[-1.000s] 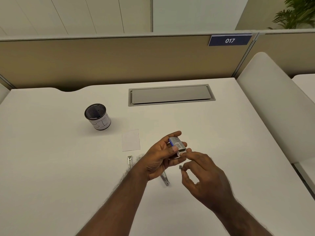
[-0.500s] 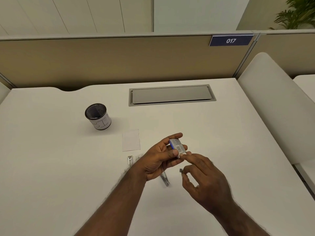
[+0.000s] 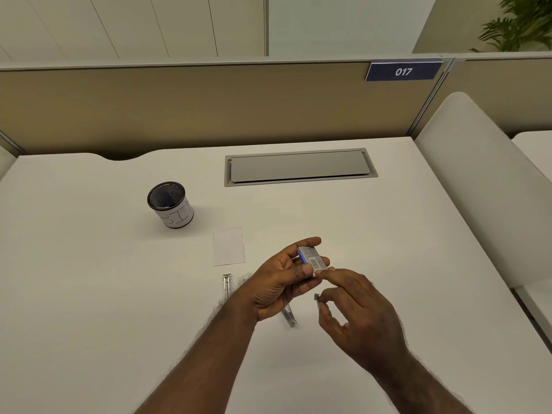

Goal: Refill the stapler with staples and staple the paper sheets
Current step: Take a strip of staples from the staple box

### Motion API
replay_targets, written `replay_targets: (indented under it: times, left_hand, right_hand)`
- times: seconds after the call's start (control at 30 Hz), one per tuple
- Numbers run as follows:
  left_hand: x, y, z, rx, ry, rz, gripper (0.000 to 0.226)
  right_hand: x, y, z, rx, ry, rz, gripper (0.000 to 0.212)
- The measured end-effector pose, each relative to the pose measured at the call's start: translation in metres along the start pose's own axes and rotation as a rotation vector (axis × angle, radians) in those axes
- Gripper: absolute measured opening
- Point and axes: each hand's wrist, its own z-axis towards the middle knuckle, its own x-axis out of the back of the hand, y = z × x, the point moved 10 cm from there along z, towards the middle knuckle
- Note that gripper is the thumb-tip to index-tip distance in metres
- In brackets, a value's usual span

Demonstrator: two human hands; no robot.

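My left hand (image 3: 280, 282) holds a small silver and blue staple box (image 3: 312, 259) with a barcode, a little above the table. My right hand (image 3: 355, 312) is just right of it; its index fingertip touches the box's near end, while thumb and a finger pinch a small strip of staples (image 3: 317, 297). The metal stapler lies open on the white table (image 3: 89, 294) under my left hand: one arm (image 3: 227, 286) shows to the left, another end (image 3: 289, 318) pokes out below the palm. A small white paper sheet (image 3: 228, 246) lies beyond the stapler.
A black mesh pen cup (image 3: 171, 208) with a white label stands at the back left. A grey cable hatch (image 3: 300, 166) is set into the table's far side. A beige partition with a "017" sign (image 3: 403, 71) bounds the desk. A white chair back (image 3: 484, 186) stands at the right.
My right index finger has pressed in against the near end of the staple box. Both hands and the box stay nearly in the same place.
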Motion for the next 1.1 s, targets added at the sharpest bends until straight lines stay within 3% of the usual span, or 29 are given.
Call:
replay_targets:
  times: [0.23,0.43,0.57,0.97,1.1]
  left_hand:
    - [-0.005,0.008,0.0,-0.028,-0.009,-0.035,0.045]
    - [-0.007,0.003,0.004,-0.021,-0.027,-0.04,0.051]
    - [0.008,-0.008,0.011,0.004,0.02,-0.055,0.048]
    - [0.067,-0.061,0.048,0.108,0.48,0.412,0.033]
    - [0.082,-0.073,0.06,0.133,0.607,0.646,0.031]
  right_hand:
    - [0.003,-0.006,-0.003,0.041,0.037,-0.047,0.011]
    - [-0.018,-0.008,-0.016,0.036,-0.047,-0.055,0.009]
    - [-0.018,0.004,-0.021,-0.036,-0.013,-0.01,0.006]
    - [-0.044,0.083,-0.051,-0.526,-0.087,0.006,0.004]
    - [-0.053,0.096,-0.062,-0.625,-0.126,0.02,0.018]
